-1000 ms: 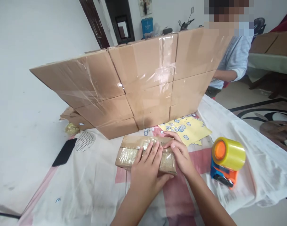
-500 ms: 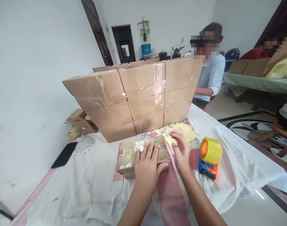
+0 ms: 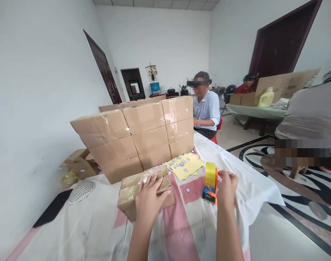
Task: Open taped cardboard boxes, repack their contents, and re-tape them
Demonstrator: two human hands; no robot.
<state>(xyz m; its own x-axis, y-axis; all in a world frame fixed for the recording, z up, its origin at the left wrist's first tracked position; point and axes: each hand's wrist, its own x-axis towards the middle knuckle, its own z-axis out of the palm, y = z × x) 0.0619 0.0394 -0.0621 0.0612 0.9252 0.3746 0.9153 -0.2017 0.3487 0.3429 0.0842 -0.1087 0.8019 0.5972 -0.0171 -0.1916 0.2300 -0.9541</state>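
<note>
My left hand [image 3: 149, 197] lies with its fingers spread over the top of a small cardboard carton [image 3: 127, 197], the thumb along its near side. Clear tape shines on the carton's top, and my fingers cover part of it. To the right, my right hand [image 3: 227, 186] is closed at the right side of a tape dispenser [image 3: 210, 188], its fingertips on the orange edge. The dispenser stands upright, carrying a yellow roll. Between carton and dispenser, a small label [image 3: 187, 190] rests on the cloth.
Stacked, taped cartons [image 3: 149, 134] form a wall behind my carton. Yellow sheets with small labels [image 3: 187, 166] lie before it. A black phone-like slab [image 3: 53, 208], a white perforated piece [image 3: 82, 191] and an open box [image 3: 81, 163] are at left. A co-worker [image 3: 207, 108] sits behind the table.
My right hand has left the carton and moved right to the tape dispenser. My left hand stays on the carton. The view has tilted up and turned right.
</note>
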